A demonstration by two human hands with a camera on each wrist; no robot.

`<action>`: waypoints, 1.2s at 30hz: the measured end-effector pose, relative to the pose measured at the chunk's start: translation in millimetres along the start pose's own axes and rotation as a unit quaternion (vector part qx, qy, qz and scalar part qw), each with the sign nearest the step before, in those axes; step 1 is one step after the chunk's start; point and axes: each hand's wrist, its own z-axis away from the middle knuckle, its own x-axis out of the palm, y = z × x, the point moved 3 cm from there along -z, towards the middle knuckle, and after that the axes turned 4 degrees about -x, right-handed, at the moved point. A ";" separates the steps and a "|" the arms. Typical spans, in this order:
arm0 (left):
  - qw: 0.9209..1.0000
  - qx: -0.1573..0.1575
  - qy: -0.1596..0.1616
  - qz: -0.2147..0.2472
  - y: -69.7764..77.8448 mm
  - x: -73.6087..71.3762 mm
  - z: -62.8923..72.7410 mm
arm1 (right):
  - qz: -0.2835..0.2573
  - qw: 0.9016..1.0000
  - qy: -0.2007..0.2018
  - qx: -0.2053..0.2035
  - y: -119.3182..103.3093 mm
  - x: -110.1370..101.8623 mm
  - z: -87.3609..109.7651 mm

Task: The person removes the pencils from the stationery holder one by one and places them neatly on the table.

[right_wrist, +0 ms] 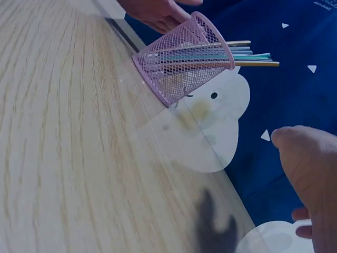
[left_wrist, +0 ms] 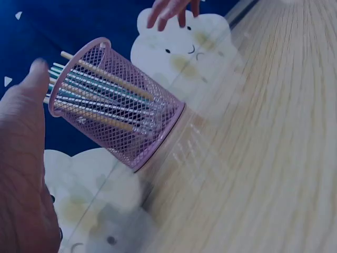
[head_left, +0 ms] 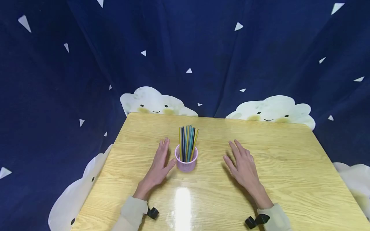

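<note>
A pink mesh pencil cup stands upright on the table, filled with several thin sticks in yellow, dark blue and teal. Just left of the cup is my left hand, fingers extended and thumb tip close to the rim. My right hand hovers over the table farther to the right, fingers spread and holding nothing. In the left wrist view, the mesh cup shows the lower ends of the sticks through its wall. The right wrist view has the cup beyond my right thumb.
The pale wooden table carries a bright light reflection near its front edge. Behind it hangs a dark blue curtain with white triangles and smiling clouds. A small black device sits at my left wrist, another at my right.
</note>
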 end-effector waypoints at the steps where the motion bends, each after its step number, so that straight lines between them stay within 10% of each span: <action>1: 1.000 -0.004 -0.013 0.018 0.3 1.7 0.4 | -0.009 1.000 0.004 -0.007 0.0 0.1 -0.4; 7: 0.995 -0.041 -0.041 0.077 2.5 11.4 -4.4 | -0.072 0.996 0.006 -0.047 -3.4 3.0 -3.5; 22: 0.970 -0.004 -0.063 0.234 5.7 32.2 -23.7 | -0.189 0.980 -0.028 -0.062 -19.2 -2.7 -22.2; 36: 0.957 0.007 -0.054 0.284 2.4 32.9 -32.2 | -0.270 0.956 -0.057 -0.102 -40.3 2.6 -45.8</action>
